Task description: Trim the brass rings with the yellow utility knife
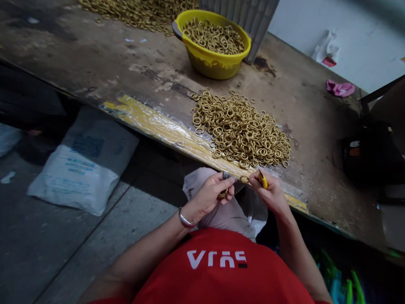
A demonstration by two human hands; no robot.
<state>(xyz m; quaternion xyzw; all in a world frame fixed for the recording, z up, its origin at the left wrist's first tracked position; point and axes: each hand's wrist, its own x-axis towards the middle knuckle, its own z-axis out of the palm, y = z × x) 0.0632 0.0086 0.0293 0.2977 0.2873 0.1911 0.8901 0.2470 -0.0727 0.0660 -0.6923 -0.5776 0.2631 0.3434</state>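
Note:
My left hand (212,193) is closed around several brass-coloured rings (223,194), which show between the thumb and curled fingers. A dark wrap covers one fingertip of that hand. Just to its right, my right hand (271,195) grips a small yellow-handled knife (263,180), its short dark tip pointing up and away. At the fingertips of the same hand is a single ring (244,179), over the table's front edge. Beyond both hands, a loose heap of rings (240,126) lies on the worn table (152,80).
Behind the heap stands a yellow basin (215,67) full of rings, against a grey ribbed crate (253,25). More rings (139,14) lie at the far left. Pink cloth (340,88) and a black bag (373,154) are on the right. A white sack (85,164) rests on the floor.

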